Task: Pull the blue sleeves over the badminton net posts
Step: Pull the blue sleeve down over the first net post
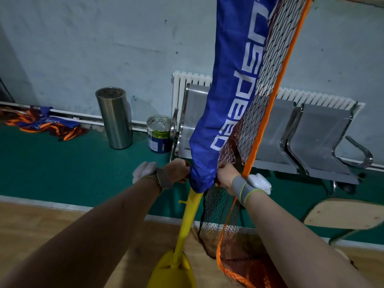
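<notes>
A blue sleeve [226, 96] with white lettering covers the upper part of a yellow net post [187, 221], which stands on a yellow base [172, 273]. The sleeve's bunched lower hem sits at about mid-height of the post. My left hand [176, 171] grips the hem on its left side, and my right hand [225, 176] grips it on the right. Both wrists wear grey cuffs with white gloves rolled back. The dark net [264, 80] with orange edging hangs from the sleeve to the right and piles on the floor.
A metal bench [311, 134] with several seats stands against the wall before a white radiator [187, 84]. A steel bin [114, 117] and a paint can [159, 134] stand left of it. Another blue-orange net bundle [43, 123] lies far left. A wooden chair [345, 213] is at right.
</notes>
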Demonstrator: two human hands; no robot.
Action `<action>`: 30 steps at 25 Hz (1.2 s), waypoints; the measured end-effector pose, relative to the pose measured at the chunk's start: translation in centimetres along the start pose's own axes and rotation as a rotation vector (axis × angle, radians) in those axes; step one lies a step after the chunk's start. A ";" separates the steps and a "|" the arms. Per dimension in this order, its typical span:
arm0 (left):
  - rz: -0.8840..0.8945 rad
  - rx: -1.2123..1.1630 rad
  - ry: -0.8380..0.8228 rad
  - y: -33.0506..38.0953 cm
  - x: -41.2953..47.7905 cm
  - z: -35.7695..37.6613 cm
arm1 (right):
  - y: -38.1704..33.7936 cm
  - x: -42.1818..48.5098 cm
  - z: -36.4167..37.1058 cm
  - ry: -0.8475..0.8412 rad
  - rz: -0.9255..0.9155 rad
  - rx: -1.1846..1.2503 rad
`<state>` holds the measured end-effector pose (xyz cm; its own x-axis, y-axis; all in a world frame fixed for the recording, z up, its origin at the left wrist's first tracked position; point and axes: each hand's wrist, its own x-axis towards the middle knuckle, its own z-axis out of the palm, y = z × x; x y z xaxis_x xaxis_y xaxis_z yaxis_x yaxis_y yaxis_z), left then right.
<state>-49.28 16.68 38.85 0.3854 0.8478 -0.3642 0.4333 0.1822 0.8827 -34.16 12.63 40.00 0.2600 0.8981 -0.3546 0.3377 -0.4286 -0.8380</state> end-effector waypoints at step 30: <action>-0.082 -0.186 0.016 -4.2 2.8 1.8 | 2.6 1.0 1.1 -0.123 0.210 0.312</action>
<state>-48.56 17.38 33.57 0.3412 0.8338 -0.4339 0.3040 0.3389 0.8903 -34.06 12.54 37.03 0.1771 0.8071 -0.5633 -0.0073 -0.5712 -0.8208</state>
